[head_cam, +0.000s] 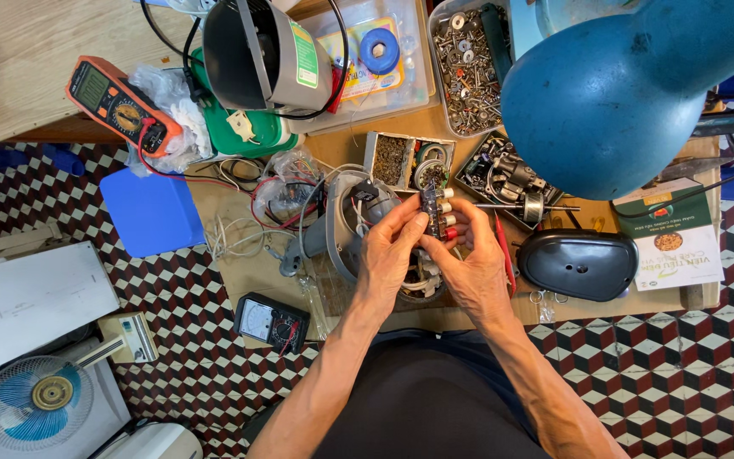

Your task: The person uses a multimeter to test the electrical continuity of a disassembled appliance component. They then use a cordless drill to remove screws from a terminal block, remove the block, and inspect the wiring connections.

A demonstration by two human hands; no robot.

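Small push-button switch block [435, 212], white and red buttons along one edge: being pinched between left hand [388, 246] and right hand [469, 263], both gripping it, above grey fan housing [333, 229] lying on bench [401, 127]. Sitting nearby: black cover [578, 263], orange multimeter [121, 104], screw tray [469, 59].

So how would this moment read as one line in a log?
left hand: pinching push-button switch block | right hand: gripping same block | grey fan housing: beneath, wires attached | black cover: right
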